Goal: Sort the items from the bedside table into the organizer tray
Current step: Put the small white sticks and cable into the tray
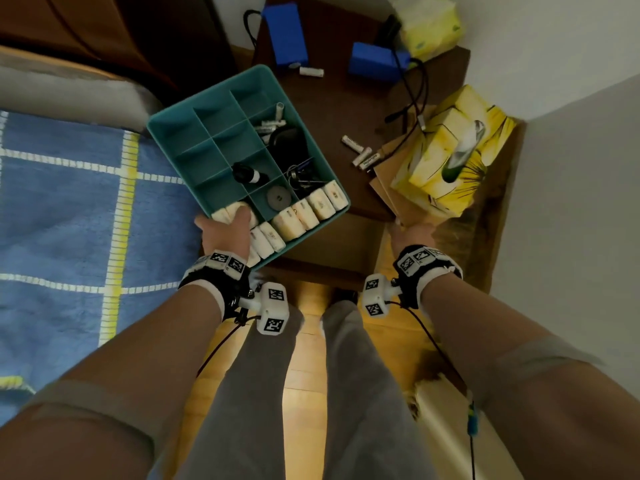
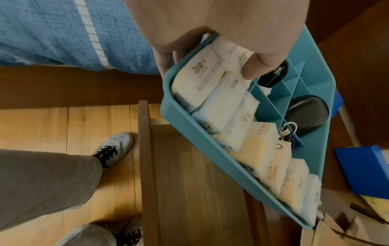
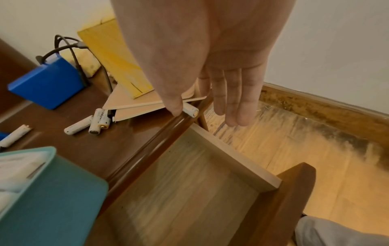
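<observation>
The left hand (image 1: 227, 233) grips the near corner of the teal organizer tray (image 1: 166, 124), thumb inside on the tissue packs (image 1: 304, 213), fingers under the rim. The tray sits tilted, partly on the desk (image 1: 332, 109) and partly over the open drawer (image 3: 189, 191). Only the left wrist view shows the fingers wrapping beneath it and the pale printed writing on the packs, too blurred to read. The right hand (image 3: 210, 58) is open, fingers straight, at the desk's front corner; its wrist view alone shows the thumb touching a white battery (image 3: 190, 111) there. More batteries (image 1: 360, 152) lie loose on the desk; their labels are unreadable.
</observation>
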A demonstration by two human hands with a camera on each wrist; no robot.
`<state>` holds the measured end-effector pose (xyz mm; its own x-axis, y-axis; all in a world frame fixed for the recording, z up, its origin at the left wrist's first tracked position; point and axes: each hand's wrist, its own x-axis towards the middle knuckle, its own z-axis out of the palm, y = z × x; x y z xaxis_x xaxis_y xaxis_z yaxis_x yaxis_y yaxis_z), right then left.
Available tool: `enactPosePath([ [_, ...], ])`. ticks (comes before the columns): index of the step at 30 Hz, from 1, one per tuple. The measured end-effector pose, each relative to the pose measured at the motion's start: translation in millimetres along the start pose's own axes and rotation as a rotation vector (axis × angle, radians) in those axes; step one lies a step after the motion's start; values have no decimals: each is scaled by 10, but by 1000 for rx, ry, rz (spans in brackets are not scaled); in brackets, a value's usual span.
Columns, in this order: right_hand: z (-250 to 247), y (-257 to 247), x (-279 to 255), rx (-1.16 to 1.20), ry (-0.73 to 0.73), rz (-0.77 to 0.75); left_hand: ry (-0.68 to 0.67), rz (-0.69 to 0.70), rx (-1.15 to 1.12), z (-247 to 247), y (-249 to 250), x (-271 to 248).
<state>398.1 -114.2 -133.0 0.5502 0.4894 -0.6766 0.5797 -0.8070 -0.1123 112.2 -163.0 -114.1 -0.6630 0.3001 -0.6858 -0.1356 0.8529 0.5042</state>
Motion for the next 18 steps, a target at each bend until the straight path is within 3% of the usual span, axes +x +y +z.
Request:
enactPosePath([
  [8,146,-36,100,-81,61,-6,-2,9,4,15,-17,-25],
  [14,260,-39,151,158,118,50,-4,-25,-15,24,-44,27],
  [18,251,-109,3,84,99,21,-6,-26,-34,30,-59,35],
])
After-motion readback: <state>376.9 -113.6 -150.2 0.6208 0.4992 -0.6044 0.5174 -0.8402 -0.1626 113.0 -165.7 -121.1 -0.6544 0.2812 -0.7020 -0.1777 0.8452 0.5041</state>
